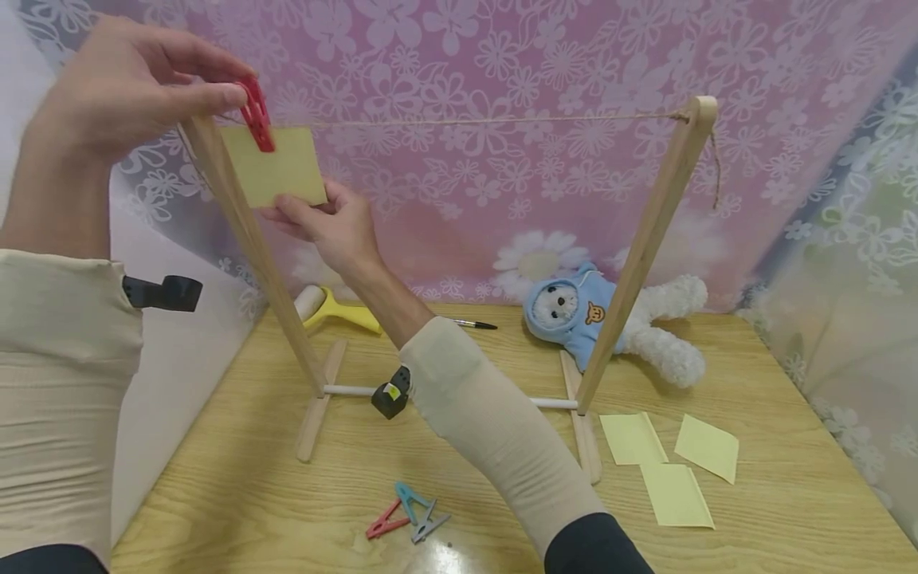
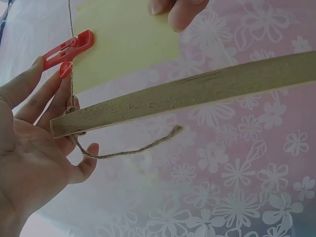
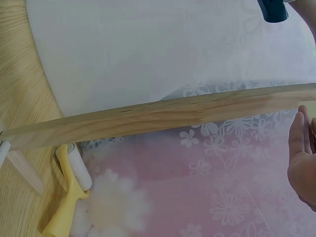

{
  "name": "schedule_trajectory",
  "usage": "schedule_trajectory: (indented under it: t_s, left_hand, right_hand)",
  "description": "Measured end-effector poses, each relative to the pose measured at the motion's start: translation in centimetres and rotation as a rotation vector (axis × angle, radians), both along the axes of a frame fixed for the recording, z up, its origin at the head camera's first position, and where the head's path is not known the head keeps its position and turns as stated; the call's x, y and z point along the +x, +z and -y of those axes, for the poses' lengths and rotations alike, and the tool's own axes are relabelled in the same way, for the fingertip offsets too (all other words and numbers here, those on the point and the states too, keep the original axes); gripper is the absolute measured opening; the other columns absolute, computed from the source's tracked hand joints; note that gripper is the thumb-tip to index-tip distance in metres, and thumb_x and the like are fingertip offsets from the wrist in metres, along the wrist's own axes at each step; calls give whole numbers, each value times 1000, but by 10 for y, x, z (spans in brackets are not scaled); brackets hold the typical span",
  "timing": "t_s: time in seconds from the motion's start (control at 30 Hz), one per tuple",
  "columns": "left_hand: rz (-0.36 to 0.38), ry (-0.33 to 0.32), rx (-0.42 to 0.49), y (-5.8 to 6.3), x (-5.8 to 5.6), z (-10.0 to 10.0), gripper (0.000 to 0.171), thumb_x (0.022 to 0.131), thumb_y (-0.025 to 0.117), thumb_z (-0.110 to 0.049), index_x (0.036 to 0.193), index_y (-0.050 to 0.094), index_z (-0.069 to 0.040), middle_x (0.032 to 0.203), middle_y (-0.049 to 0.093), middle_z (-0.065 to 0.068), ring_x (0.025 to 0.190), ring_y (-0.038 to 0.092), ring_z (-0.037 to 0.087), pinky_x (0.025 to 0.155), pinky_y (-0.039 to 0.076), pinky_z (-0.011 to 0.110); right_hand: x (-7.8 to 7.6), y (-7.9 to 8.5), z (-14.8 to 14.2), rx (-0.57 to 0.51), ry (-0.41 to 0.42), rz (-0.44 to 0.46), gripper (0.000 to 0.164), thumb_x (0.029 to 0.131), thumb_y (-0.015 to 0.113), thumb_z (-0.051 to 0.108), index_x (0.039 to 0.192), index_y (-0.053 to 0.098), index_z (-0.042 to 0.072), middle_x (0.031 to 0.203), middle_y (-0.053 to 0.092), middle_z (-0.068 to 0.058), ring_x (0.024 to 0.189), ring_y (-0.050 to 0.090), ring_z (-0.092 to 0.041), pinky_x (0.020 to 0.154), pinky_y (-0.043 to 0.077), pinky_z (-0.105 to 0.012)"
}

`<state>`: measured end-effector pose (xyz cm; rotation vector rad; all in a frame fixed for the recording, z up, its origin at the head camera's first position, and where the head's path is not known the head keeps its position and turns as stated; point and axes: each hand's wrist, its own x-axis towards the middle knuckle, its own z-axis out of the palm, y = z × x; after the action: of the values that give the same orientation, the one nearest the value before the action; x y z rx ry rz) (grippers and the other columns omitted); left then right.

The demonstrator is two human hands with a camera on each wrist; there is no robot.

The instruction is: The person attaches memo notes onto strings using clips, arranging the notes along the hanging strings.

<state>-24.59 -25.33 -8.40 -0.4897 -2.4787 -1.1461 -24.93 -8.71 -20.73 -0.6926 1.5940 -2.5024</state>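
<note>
At the upper left in the head view, my left hand point(image 1: 125, 92) pinches a red clothespin point(image 1: 256, 115) by its handle ends. The clothespin's tip overlaps the top edge of a yellow sticky note point(image 1: 283, 167), right at the twine point(image 1: 502, 120). My right hand point(image 1: 344, 227) holds the note's lower right corner between thumb and fingers. In the left wrist view, the clothespin point(image 2: 74, 47) lies across the twine and the note point(image 2: 128, 44), beside the post's knotted end. The right wrist view catches only part of the right hand point(image 3: 303, 168) at its edge.
Wooden posts, left point(image 1: 251, 239) and right point(image 1: 645, 255), carry the twine. On the table point(image 1: 237, 478) lie several clothespins point(image 1: 412, 510), more sticky notes point(image 1: 677, 494), a plush toy in a blue hoodie point(image 1: 581, 307), a pen point(image 1: 473, 324) and a yellow-handled roller point(image 1: 351, 316).
</note>
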Motion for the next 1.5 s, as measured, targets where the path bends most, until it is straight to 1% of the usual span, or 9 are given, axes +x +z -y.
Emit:
schedule_trajectory:
  t_s: [0.47, 0.8, 0.97, 1.03, 1.13, 1.23, 1.3, 1.37, 1.5]
  left_hand:
    - [38, 41, -72, -2, -6, 0, 38, 85, 71, -23, 123, 65, -19, 102, 57, -19, 96, 44, 2, 71, 39, 15]
    - [25, 74, -77, -4, -4, -2, 46, 82, 74, -27, 126, 62, -23, 94, 59, -21, 93, 48, 2, 74, 39, 18]
    - [1, 109, -94, -4, 0, -4, 50, 83, 72, -30, 130, 58, -27, 117, 59, -10, 97, 42, 2, 77, 40, 17]
    - [-10, 143, -73, -4, 5, -7, 52, 82, 72, -31, 132, 56, -29, 132, 54, -7, 101, 42, 1, 87, 44, 19]
    - [-102, 201, 15, -8, 16, -15, 53, 82, 72, -31, 132, 54, -31, 140, 49, -9, 109, 45, 1, 99, 42, 21]
    - [-309, 232, 131, -17, 30, -22, 50, 80, 73, -28, 128, 59, -27, 134, 55, -11, 115, 47, 1, 104, 38, 20]
    - [-468, 187, 203, -27, 41, -27, 45, 77, 73, -23, 121, 64, -21, 123, 61, -10, 111, 52, 3, 92, 42, 16]
    - [-558, 78, 302, -40, 54, -33, 40, 74, 73, -14, 113, 68, -11, 113, 66, -4, 101, 56, 8, 80, 45, 17]
    - [-547, -150, 343, -80, 82, -49, 35, 69, 72, 6, 104, 67, 7, 103, 69, 2, 92, 60, 14, 73, 48, 18]
  right_hand:
    - [-20, -14, 4, 14, -2, -3, 19, 87, 62, -3, 103, 55, -11, 112, 61, -33, 101, 66, -38, 81, 57, -30]
    - [-9, -11, -6, 89, 4, -43, 28, 88, 62, -1, 114, 55, -10, 113, 63, -30, 102, 67, -33, 82, 57, -29]
    - [3, -5, -19, 174, 4, -54, 37, 87, 64, 1, 122, 54, -6, 120, 62, -25, 106, 66, -27, 84, 56, -27]
    - [-1, -11, -24, 206, -6, -66, 39, 86, 67, 3, 123, 54, -4, 120, 63, -21, 105, 66, -23, 84, 56, -26]
    - [-5, -23, -35, 261, -27, -94, 38, 85, 69, 7, 120, 56, -1, 118, 64, -15, 101, 66, -20, 83, 55, -24]
    - [-1, -33, -53, 353, -42, -150, 35, 85, 70, 10, 116, 58, 0, 114, 65, -13, 98, 66, -18, 84, 55, -24]
    - [4, -41, -67, 420, -34, -185, 35, 85, 70, 12, 116, 59, 0, 112, 66, -14, 98, 66, -18, 86, 54, -25]
    - [11, -49, -83, 494, -23, -219, 34, 85, 70, 12, 115, 59, 1, 111, 66, -14, 97, 66, -18, 86, 53, -25]
    - [31, -71, -119, 576, 4, -236, 31, 85, 70, 8, 112, 60, -1, 109, 66, -18, 96, 67, -20, 85, 55, -28]
